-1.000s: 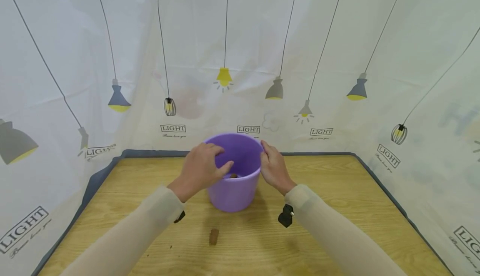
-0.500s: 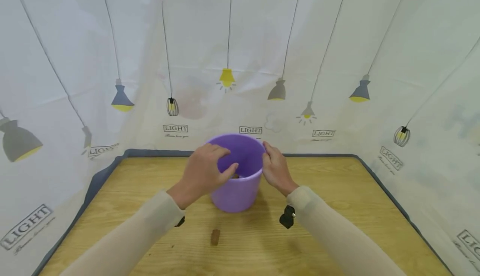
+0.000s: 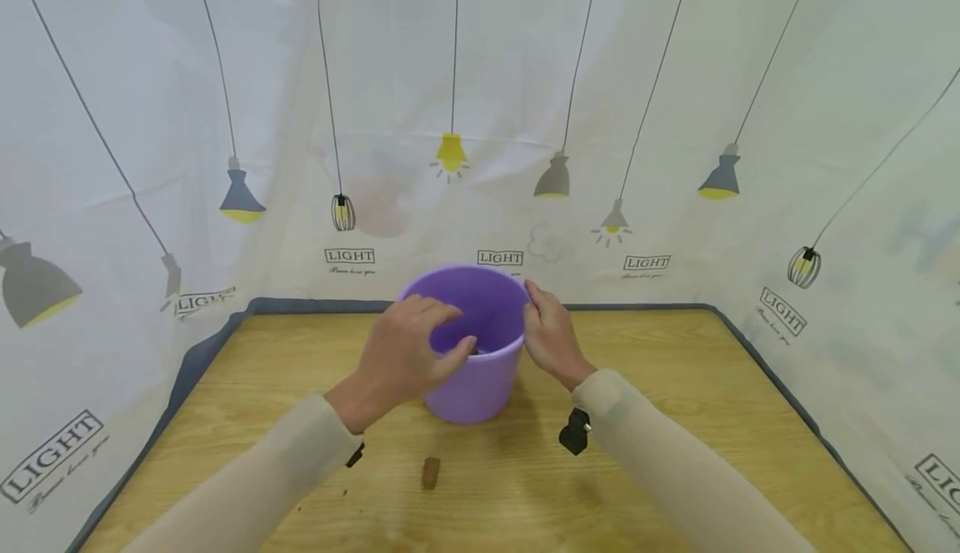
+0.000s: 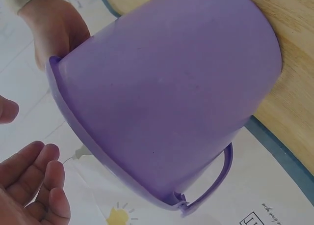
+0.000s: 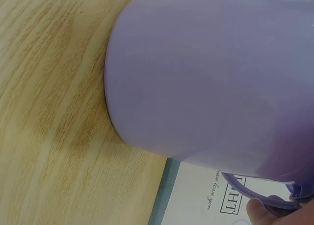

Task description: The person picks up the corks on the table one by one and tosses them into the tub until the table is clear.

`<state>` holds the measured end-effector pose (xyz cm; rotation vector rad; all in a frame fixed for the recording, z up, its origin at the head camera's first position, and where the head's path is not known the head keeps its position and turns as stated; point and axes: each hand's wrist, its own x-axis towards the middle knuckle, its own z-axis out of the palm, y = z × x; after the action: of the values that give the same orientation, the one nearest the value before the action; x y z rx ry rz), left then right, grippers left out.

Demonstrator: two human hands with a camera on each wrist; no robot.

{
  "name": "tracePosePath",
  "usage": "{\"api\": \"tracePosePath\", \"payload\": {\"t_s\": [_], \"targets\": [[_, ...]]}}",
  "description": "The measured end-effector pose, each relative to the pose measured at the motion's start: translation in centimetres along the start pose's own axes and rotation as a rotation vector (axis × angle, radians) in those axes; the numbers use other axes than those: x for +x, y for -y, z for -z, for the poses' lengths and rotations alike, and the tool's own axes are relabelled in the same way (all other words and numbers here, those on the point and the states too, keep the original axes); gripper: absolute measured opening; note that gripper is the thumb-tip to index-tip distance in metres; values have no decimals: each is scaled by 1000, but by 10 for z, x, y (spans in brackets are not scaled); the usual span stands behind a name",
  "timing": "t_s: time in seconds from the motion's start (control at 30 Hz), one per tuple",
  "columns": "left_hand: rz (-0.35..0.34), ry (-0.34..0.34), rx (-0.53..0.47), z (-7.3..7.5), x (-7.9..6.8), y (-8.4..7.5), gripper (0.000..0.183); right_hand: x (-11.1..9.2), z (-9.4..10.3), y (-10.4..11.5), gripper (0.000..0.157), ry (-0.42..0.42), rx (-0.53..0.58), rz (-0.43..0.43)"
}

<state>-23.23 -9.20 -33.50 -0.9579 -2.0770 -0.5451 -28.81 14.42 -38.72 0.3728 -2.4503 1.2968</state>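
A purple plastic bucket (image 3: 471, 390) stands on the wooden table, its mouth tipped into view. My right hand (image 3: 553, 332) grips its right rim; in the right wrist view, fingers (image 5: 260, 211) show at the bucket's handle (image 5: 255, 194). At the left of the mouth is my left hand (image 3: 401, 349), thumb and fingers spread apart with nothing between them. The left wrist view shows these fingers (image 4: 51, 173) loosely bent, a little off the rim. Part of a small brown piece (image 3: 474, 351) shows inside the bucket. Most of the inside is hidden by the front wall and left hand.
A brown, roughly rectangular chunk (image 3: 431, 473) lies on the table (image 3: 652, 444) in front of the bucket. Dark crumbs (image 3: 345, 492) are scattered to its left. White cloth (image 3: 660, 228) printed with lamps hangs close behind the bucket and along both sides.
My left hand has drawn slightly back and left, so more of the bucket's left rim shows. The right hand keeps its grip, and the bucket and brown chunk have stayed put.
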Motion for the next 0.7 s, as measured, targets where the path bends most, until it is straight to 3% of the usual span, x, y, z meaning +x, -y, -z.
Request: {"api": "tracePosePath", "payload": {"t_s": [0.7], "targets": [[-98, -6, -82, 0, -23, -14, 20, 0, 0, -2, 50, -2, 5, 3]]}}
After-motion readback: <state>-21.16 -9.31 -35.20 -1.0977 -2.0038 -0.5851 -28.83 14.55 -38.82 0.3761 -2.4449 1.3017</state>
